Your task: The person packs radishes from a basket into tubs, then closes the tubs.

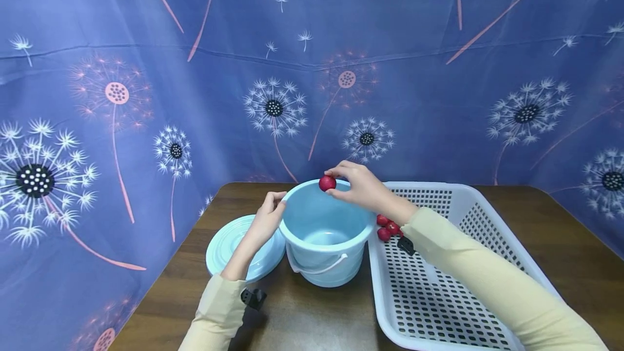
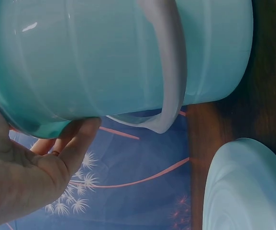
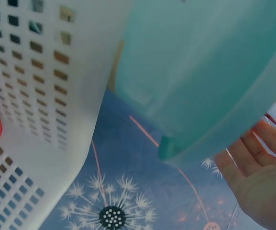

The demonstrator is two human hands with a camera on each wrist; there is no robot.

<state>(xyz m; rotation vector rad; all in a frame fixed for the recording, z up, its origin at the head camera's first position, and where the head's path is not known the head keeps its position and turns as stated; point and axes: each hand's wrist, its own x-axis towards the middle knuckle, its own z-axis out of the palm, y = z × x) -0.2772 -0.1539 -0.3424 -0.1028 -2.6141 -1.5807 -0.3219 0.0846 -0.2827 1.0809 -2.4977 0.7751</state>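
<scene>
A light blue bucket (image 1: 327, 253) with a white handle stands upright on the table. My right hand (image 1: 358, 184) pinches a small round red radish-like thing (image 1: 327, 183) between thumb and fingers above the bucket's far rim. In the right wrist view that hand (image 3: 267, 177) shows beyond the bucket's rim, its fingertips partly hidden. My left hand (image 1: 265, 220) holds the bucket's left rim. In the left wrist view the left hand's fingers (image 2: 78, 146) bend against the outer wall, just under the rim, and its thumb is hidden.
A white perforated basket (image 1: 377, 291) stands right of the bucket, with several more red round things (image 1: 384, 234) near its left wall, partly covered by my right arm. The bucket's light blue lid (image 1: 221, 248) lies to the left. A blue dandelion-patterned cloth (image 1: 312, 69) hangs behind the table.
</scene>
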